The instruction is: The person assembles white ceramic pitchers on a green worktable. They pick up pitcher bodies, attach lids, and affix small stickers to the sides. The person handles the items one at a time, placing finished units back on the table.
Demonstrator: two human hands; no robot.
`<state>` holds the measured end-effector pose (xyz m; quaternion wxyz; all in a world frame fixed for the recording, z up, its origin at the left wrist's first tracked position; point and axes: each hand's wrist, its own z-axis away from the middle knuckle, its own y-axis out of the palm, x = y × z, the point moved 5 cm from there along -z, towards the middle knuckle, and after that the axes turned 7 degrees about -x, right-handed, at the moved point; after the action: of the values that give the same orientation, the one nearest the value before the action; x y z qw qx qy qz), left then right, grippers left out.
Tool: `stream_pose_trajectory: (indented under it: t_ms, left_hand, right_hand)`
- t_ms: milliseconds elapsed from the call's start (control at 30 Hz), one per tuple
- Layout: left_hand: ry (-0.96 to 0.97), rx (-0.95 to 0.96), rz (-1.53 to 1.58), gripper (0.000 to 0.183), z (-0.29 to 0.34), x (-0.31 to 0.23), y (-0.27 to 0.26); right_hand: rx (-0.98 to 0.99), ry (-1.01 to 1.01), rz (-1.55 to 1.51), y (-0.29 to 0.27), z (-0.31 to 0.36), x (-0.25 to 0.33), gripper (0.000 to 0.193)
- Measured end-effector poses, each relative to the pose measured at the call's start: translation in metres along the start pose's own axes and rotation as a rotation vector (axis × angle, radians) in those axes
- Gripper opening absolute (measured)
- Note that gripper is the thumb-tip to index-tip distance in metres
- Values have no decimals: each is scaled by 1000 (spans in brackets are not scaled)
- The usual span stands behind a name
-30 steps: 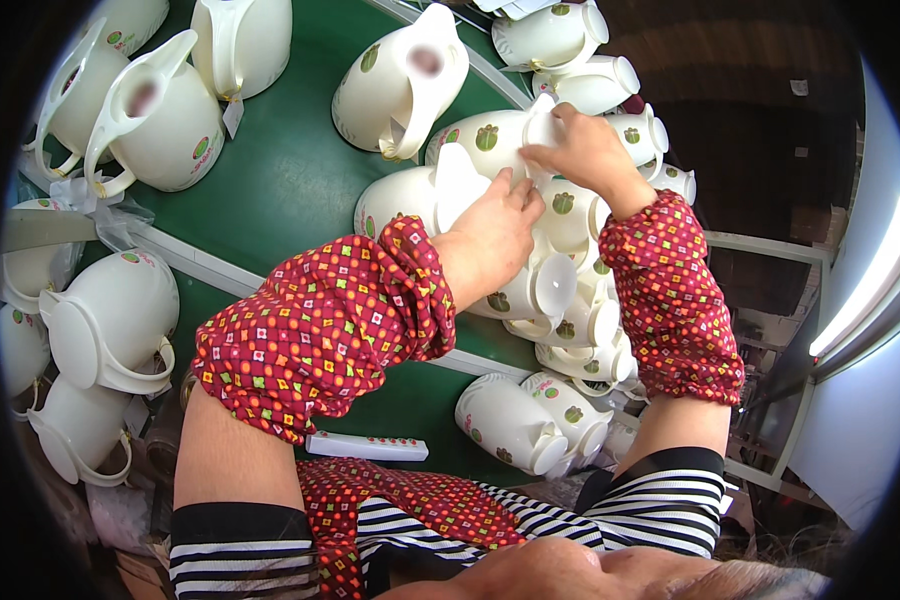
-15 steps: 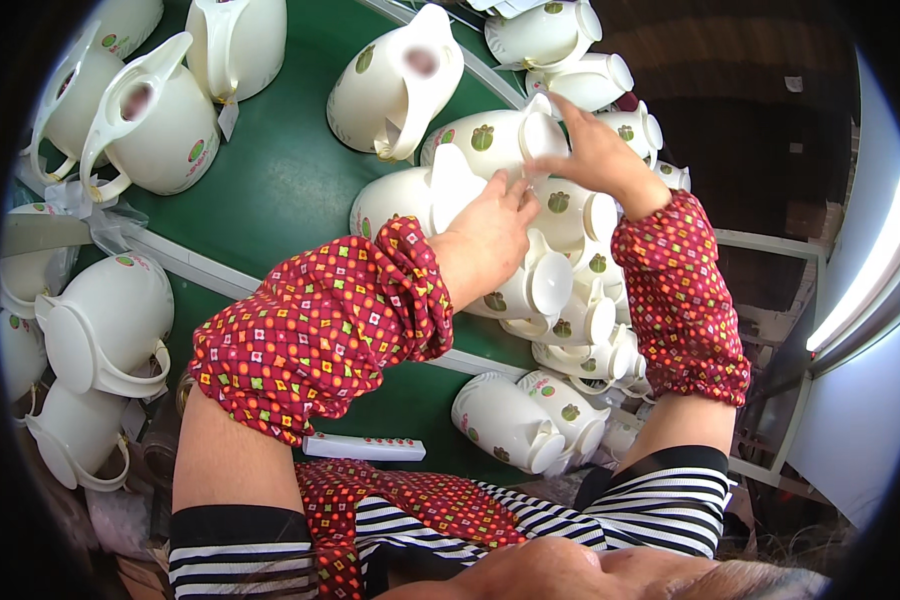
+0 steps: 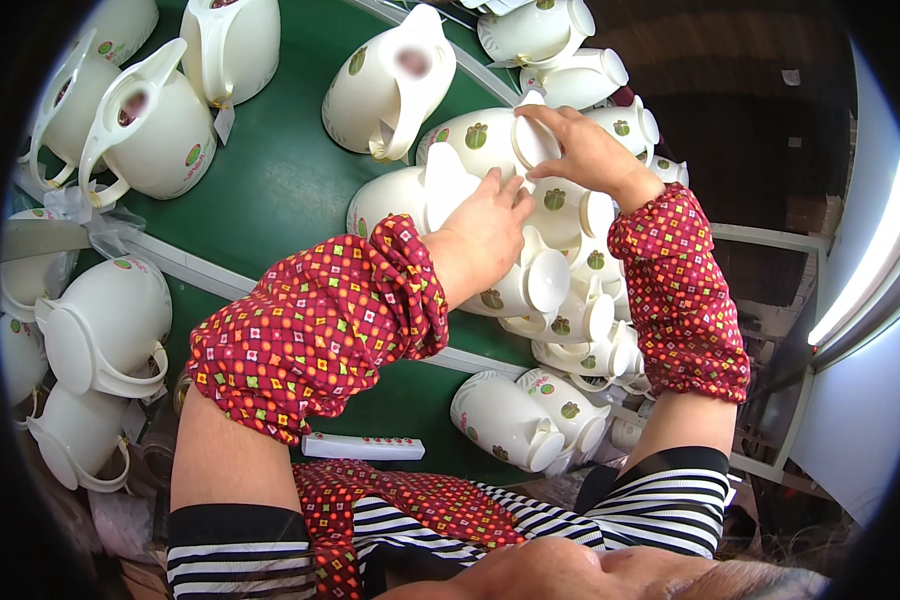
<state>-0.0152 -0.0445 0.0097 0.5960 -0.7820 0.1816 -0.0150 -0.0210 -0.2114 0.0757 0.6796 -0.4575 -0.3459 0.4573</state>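
Observation:
Two white insulated jugs lie close together in front of me. My right hand (image 3: pixel 595 152) has thumb and fingers around the round lid end of the upper jug (image 3: pixel 477 135), which carries green printed motifs. Below it, my left hand (image 3: pixel 478 232) is closed over the top of the lower jug (image 3: pixel 382 195), beside its raised spout. The left fingers are bent, with their tips near the upper jug's lid. The left thumb and most of the lower jug's top are hidden behind the hand. Another jug (image 3: pixel 370 95) stands just beyond with its mouth uncovered.
Several white jugs (image 3: pixel 570 210) are packed along the right side of the green work surface (image 3: pixel 270 150). Uncovered jugs (image 3: pixel 160 130) stand at the far left, with more jugs (image 3: pixel 110 310) nearer on that side. A pale metal rail (image 3: pixel 195 262) crosses the surface. A white box (image 3: pixel 362 447) lies near me.
My right hand has moved slightly left, and its fingers have come down around the upper jug's lid. The left hand stays over the lower jug, its fingers shifted only a little.

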Motion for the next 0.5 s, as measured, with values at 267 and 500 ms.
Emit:
stream_pose_trajectory:
  t_ms: [267,500]
  left_hand:
    - [3,-30,12,27,0,-1,-2]
    - [-15,-270,110,21,3,-4,5]
  right_hand:
    - [-140,28,271,17,-1,-5,64]
    - [-213,608,365,49,-13,3,65]
